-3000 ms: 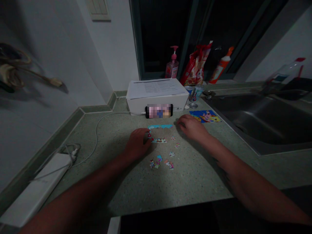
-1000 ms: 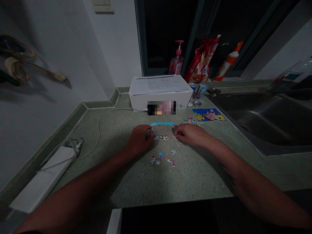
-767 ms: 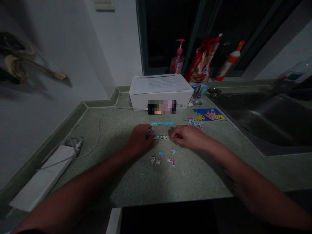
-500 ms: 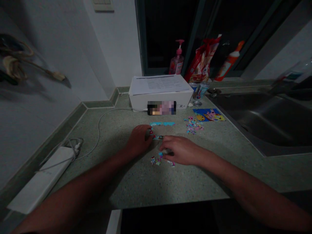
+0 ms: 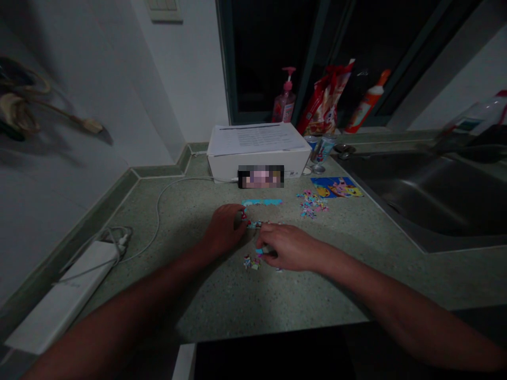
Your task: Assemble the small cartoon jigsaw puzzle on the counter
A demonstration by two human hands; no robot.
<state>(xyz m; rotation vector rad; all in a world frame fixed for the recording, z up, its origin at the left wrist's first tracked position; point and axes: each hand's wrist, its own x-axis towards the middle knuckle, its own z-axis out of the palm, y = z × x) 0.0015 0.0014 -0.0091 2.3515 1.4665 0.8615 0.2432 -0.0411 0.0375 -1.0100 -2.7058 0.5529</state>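
On the counter lies a partly joined jigsaw puzzle, with a light-blue top strip [image 5: 261, 202] and a bottom row [image 5: 254, 224] of colourful pieces. My left hand [image 5: 225, 224] curls around its left edge, thumb and forefinger touching the pieces there. My right hand [image 5: 291, 245] covers the right end of the bottom row. Between its thumb and forefinger shows a small blue puzzle piece [image 5: 259, 251], apparently pinched; the other fingertips are hidden. Loose pieces [image 5: 252, 262] lie just nearer to me, a few partly under my right hand.
A heap of puzzle pieces [image 5: 312, 203] and a blue picture card [image 5: 336, 187] lie to the right, beside the sink [image 5: 396, 232]. Behind stand a white box [image 5: 257, 161], a phone [image 5: 260, 177] and cups [image 5: 324, 150]. A power strip [image 5: 63, 295] with a cable is at left.
My right hand has shifted slightly toward me, covering more of the loose pieces beneath it. My left hand stays at the puzzle's left edge. The view has turned a little.
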